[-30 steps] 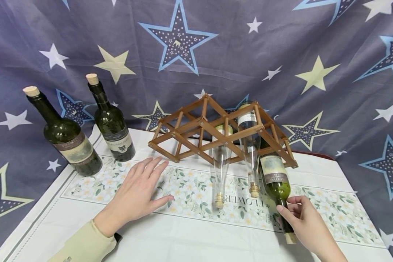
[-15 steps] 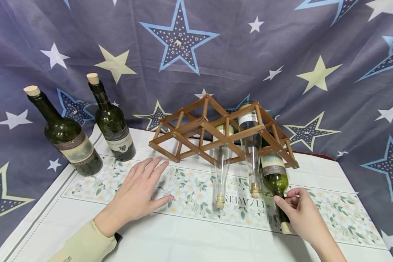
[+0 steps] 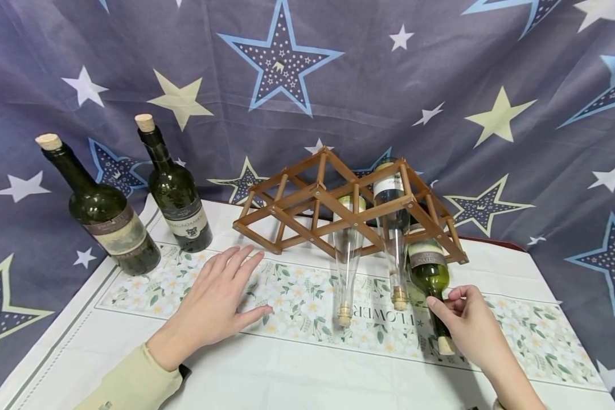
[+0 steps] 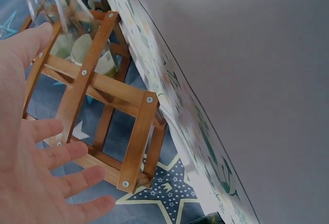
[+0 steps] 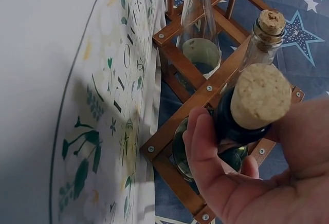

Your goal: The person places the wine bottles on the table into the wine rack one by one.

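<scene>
Green bottle is pinched by curled right hand.

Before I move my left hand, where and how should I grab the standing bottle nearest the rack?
Probably the neck, from the right: the bottle stands upright, its neck slim and unobstructed, and your left hand is on that side.

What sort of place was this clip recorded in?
Probably a staged indoor tabletop set: a star-print fabric backdrop hangs behind a white tablecloth with a floral band, which bears a wooden wine rack and corked wine bottles.
</scene>
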`<control>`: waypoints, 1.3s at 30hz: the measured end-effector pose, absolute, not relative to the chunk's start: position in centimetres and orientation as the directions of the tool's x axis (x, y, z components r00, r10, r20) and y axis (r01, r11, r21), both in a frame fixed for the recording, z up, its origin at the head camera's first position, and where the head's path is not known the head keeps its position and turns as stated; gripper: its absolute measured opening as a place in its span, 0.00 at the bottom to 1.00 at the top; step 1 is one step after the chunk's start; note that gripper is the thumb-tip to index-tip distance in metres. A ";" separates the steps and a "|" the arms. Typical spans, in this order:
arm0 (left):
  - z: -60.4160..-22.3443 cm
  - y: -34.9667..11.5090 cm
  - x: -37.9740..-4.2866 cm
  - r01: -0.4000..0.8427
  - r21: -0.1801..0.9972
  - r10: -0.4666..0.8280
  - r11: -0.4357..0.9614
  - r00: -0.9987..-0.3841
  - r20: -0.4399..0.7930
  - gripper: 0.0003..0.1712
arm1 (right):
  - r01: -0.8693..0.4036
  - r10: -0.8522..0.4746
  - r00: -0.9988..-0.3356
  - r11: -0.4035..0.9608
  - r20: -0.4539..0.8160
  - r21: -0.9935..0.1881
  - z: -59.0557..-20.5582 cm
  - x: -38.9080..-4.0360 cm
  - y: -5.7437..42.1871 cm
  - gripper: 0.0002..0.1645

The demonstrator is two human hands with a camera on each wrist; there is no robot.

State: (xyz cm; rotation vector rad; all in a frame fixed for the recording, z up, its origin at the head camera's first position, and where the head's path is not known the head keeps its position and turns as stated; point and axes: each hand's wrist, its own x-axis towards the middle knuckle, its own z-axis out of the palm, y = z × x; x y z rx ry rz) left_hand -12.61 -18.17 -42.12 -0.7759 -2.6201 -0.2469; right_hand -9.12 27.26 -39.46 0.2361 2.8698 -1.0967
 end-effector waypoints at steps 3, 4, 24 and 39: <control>-42.1 -18.2 -12.6 0.554 0.057 0.484 0.830 -0.768 0.420 0.58 | 0.157 0.121 -0.988 0.736 -0.100 -0.659 -39.6 -9.4 27.2 0.39; -42.1 -18.2 -12.6 0.554 0.057 0.483 0.831 -0.768 0.420 0.58 | 0.152 0.120 -0.988 0.736 -0.094 -0.660 -39.6 -9.5 27.2 0.39; -42.2 -18.3 -12.6 0.550 0.060 0.481 0.833 -0.774 0.412 0.58 | 0.097 0.107 -0.994 0.752 -0.024 -0.652 -39.7 -11.3 27.1 0.36; -42.2 -18.3 -12.6 0.548 0.053 0.484 0.835 -0.776 0.403 0.58 | 0.109 0.122 -0.992 0.755 -0.025 -0.646 -39.7 -12.3 27.1 0.38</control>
